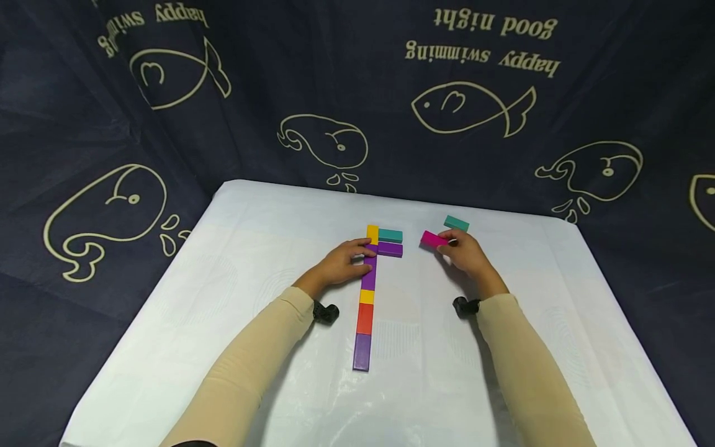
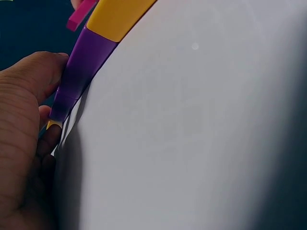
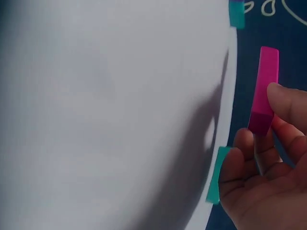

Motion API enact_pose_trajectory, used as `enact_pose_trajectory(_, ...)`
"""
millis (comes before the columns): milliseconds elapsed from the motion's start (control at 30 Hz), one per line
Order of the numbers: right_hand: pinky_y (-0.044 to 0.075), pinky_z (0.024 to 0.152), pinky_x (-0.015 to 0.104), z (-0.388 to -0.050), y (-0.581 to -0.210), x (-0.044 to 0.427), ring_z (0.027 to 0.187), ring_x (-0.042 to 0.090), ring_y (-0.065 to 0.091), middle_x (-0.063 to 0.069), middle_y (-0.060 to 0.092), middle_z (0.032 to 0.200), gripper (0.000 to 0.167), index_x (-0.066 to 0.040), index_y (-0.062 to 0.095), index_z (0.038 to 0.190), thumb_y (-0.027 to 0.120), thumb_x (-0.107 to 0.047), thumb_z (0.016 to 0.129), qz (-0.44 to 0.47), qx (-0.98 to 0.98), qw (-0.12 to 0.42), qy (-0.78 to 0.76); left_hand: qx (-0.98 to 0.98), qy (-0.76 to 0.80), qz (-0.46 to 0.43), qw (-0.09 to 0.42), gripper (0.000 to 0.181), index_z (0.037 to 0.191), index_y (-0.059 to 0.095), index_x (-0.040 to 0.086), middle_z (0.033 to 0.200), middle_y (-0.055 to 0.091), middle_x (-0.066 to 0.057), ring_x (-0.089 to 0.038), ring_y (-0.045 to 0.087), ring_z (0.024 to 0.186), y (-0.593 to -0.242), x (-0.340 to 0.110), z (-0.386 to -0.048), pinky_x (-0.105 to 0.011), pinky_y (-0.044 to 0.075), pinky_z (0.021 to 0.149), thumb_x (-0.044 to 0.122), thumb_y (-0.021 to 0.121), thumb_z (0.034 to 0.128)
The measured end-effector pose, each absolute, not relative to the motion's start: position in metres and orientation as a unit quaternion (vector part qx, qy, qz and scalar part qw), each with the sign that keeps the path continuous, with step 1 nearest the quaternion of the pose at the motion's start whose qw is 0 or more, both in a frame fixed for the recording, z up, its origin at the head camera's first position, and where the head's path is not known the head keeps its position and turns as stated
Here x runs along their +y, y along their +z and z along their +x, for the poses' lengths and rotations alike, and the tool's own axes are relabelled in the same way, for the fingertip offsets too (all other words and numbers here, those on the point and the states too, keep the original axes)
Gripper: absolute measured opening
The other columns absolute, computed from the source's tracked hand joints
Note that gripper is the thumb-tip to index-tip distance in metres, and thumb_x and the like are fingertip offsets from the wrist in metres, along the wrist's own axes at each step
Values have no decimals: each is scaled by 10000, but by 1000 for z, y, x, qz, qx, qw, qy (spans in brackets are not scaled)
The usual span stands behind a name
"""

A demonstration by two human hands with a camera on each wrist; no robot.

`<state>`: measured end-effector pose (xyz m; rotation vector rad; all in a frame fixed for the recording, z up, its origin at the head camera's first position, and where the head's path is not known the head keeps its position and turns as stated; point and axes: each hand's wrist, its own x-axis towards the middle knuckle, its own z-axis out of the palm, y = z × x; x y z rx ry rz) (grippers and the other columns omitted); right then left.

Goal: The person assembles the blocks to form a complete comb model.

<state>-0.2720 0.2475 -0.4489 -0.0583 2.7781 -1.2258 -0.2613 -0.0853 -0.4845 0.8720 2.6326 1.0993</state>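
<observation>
In the head view my right hand (image 1: pixel 466 253) pinches a magenta block (image 1: pixel 433 240) between thumb and fingers, held above the table; the right wrist view shows that magenta block (image 3: pixel 266 91) too. My left hand (image 1: pixel 342 263) rests its fingertips and thumb along the left side of a line of blocks, touching the purple part (image 1: pixel 369 277). That line runs toward me through a small yellow block (image 1: pixel 367 297), a red-orange block (image 1: pixel 365 318) and a purple block (image 1: pixel 362 352). At its far end is another yellow block (image 1: pixel 372 233).
A teal block (image 1: pixel 390 236) and a purple block (image 1: pixel 390 250) stick out rightward from the line's far end, side by side. Beyond my right hand lies a loose teal block (image 1: pixel 457 223). Dark printed cloth (image 1: pixel 385 167) rises behind the white table (image 1: pixel 279 223).
</observation>
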Motion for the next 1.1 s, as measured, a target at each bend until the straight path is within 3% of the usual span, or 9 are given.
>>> enact_pose_trajectory(467,501,794,388,-247,-445,211,1062,316,540,162,565,1220,312,-25,645,1224,676,-116,927,-83,912,40,-400,878,370,292,78,371,1274,672,132,1558,391,-46,-290,310,1443,-483,-85,-261,-449,237,1184,258,696,926)
enact_pose_trajectory(700,481,784,372,-242,-445,196,981,284,556,138,588,1111,287,-44,680,1186,702,-111,908,-107,917,38,-383,879,367,295,76,372,1276,671,132,1558,391,-49,-289,311,1442,-484,-86,-261,-447,241,1183,258,692,927)
enact_pose_trajectory(1100,488,890,456,-239,-448,173,963,286,564,142,618,1078,268,-38,695,1149,721,-81,886,-169,923,49,-341,879,367,294,77,373,1276,671,133,1555,396,-48,-285,319,1438,-483,-85,-260,-445,252,1178,261,691,927)
